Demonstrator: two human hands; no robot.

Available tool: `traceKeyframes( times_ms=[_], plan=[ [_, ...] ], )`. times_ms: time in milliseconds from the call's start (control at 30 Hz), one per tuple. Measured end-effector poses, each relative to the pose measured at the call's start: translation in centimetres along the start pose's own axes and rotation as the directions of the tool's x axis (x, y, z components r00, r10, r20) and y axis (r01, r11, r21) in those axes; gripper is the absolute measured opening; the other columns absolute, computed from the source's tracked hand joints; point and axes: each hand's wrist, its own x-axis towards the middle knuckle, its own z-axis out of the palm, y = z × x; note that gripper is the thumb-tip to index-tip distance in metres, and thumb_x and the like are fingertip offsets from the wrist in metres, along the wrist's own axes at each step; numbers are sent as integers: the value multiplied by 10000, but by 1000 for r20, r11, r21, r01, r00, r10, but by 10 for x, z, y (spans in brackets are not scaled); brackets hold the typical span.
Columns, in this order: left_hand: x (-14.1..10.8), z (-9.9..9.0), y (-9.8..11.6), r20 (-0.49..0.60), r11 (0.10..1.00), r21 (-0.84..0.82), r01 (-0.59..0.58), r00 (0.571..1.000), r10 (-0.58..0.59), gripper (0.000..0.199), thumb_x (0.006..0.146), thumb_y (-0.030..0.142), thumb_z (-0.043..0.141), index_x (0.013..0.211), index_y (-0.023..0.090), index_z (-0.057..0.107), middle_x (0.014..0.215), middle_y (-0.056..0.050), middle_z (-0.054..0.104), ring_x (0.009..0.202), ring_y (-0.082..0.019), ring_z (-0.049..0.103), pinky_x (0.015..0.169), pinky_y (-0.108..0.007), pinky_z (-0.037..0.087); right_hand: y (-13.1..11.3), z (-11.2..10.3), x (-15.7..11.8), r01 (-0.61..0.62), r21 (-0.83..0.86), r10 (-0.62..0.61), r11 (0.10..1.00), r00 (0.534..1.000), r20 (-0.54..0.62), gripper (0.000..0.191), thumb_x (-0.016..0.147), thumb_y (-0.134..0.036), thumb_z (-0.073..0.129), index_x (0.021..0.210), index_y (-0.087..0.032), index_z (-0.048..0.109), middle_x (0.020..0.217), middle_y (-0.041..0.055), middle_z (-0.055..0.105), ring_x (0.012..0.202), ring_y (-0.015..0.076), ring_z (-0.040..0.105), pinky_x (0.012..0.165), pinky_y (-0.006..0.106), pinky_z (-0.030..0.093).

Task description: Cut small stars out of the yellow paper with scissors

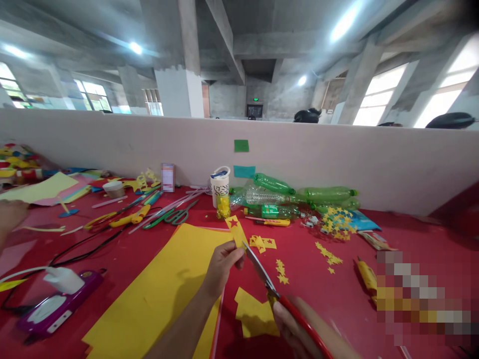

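Note:
My left hand (224, 264) pinches a narrow strip of yellow paper (234, 227) that has a star-shaped hole near its top. In my right hand (292, 321) is a pair of red-handled scissors (262, 269), whose blade tips meet the strip just beside my left fingers. Beneath my left forearm lie large yellow paper sheets (160, 284). A smaller yellow paper piece (256, 314) rests below the scissors. Right of the strip are yellow offcuts with star holes (263, 243) and a short row of small yellow stars (281, 271).
Green plastic bottles (273, 184) lie along the partition (123, 144), beside a white patterned cup (220, 187). More yellow stars (339, 223) are heaped at right. Grey-green scissors (178, 215), a glue gun (136, 217) and a purple power strip (60, 306) are at left. Another person's hand (13, 217) shows at the left edge.

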Motion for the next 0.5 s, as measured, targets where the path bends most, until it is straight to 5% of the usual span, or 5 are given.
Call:
traceKeyframes(
  times_ms=[500],
  plan=[
    [-1, 0, 0, 5, 1000, 27, 5, 1000, -5, 291, 809, 322, 572, 569, 158, 553, 512, 16, 504, 522, -115, 467, 557, -238, 364, -3, -3, 1, -73, 33, 71, 997, 995, 64, 610, 540, -723, 665, 882, -221, 612, 636, -9, 519, 565, 152, 539, 496, 238, 421]
  ],
)
